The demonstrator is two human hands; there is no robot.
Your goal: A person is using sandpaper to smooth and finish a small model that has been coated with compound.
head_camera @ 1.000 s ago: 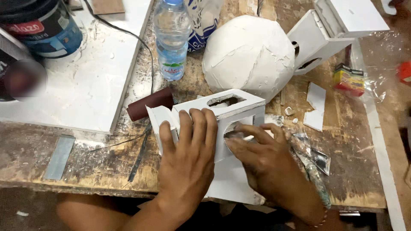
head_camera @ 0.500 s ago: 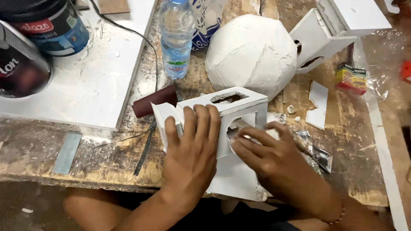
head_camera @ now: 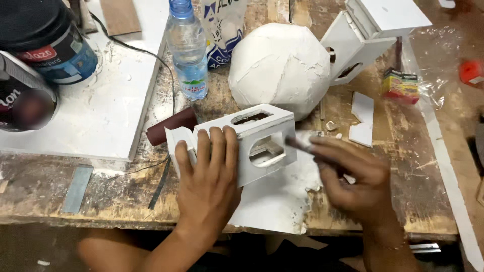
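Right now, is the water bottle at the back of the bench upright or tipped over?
Upright. The water bottle stands on its base on the workbench, blue cap on top, behind the white box model that the left hand steadies.
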